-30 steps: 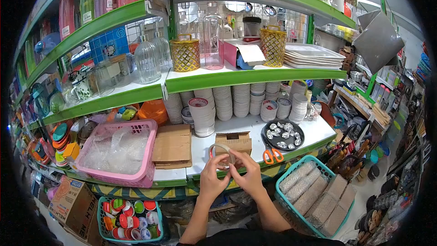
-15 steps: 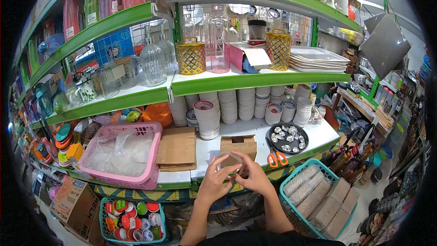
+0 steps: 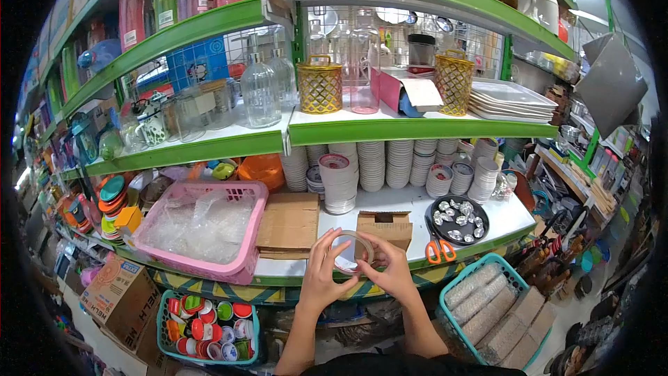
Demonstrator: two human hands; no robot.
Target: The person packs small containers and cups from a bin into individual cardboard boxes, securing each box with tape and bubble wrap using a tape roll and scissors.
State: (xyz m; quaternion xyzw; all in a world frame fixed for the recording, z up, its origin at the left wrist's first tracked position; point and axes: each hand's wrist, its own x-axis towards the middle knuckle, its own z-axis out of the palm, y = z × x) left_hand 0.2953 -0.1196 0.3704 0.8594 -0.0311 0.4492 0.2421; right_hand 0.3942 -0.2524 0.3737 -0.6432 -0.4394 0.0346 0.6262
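Observation:
A roll of tape (image 3: 369,248), seen as a pale, see-through ring, is held up in front of the shelf edge between both hands. My left hand (image 3: 322,275) grips the ring's left side, its fingers curled along the rim. On the opposite side my right hand (image 3: 391,271) has its fingers over the rim and its thumb near the lower edge. The two thumbs come close together beneath the ring. Just behind the roll, a small brown cardboard box (image 3: 386,225) sits on the white shelf. Folded cardboard (image 3: 288,226) lies left of it.
A pink basket (image 3: 261,219) holds clear plastic wrap. Orange-handled scissors (image 3: 440,251) lie beside a black tray (image 3: 438,234) of shiny pieces. Stacked white bowls (image 3: 341,191) stand behind. Below are a basket (image 3: 161,320) of colourful lids and a teal basket (image 3: 454,327) of wrapped packs.
The view has shifted, so the shelves appear further right and slightly lower. Both hands keep hold of the tape roll, which now faces the camera more openly.

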